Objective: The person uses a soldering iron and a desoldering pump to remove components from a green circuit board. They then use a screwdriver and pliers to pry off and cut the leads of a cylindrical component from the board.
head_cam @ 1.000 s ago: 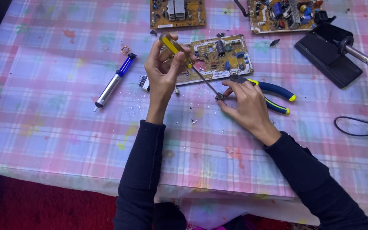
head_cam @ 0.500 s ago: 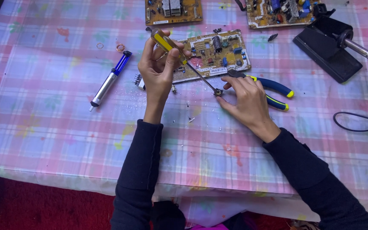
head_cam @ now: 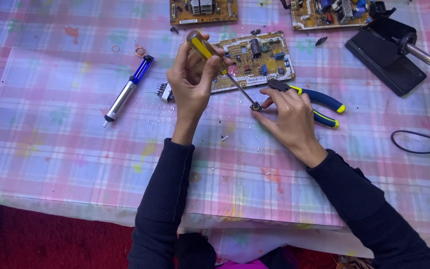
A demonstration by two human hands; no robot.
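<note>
1. Red floor [head_cam: 60, 239] shows below the near edge of our desk [head_cam: 51, 149], which is covered by a plaid cloth in pink, blue and white, speckled with small bits of debris around the middle.
2. We count three circuit boards: one board [head_cam: 255, 60] lying just behind our hands, a second [head_cam: 202, 10] at the far edge, and a third [head_cam: 329, 12] at the far right, cut off by the frame.
3. We count one screwdriver [head_cam: 220, 67], yellow-handled, gripped in our closed left hand [head_cam: 192, 84]; its shaft slants down to the right.
4. Our right hand [head_cam: 287, 117] pinches one small dark part [head_cam: 256, 105] between fingertips, resting on the cloth just in front of the nearest board. The screwdriver tip touches this part.
5. One pair of pliers [head_cam: 319, 102] with blue and yellow handles lies just beyond our right hand, partly hidden by its fingers.
6. One blue and silver desoldering pump [head_cam: 128, 89] lies to the left, well apart from the left hand.
7. One small finned metal piece [head_cam: 164, 91] sits just beside the left hand.
8. Two small wire rings [head_cam: 140, 51] lie near the pump's blue end.
9. One black stand [head_cam: 386, 52] at the far right holds one soldering iron [head_cam: 424, 54].
10. One black cable [head_cam: 424, 139] loops in from the right edge.
</note>
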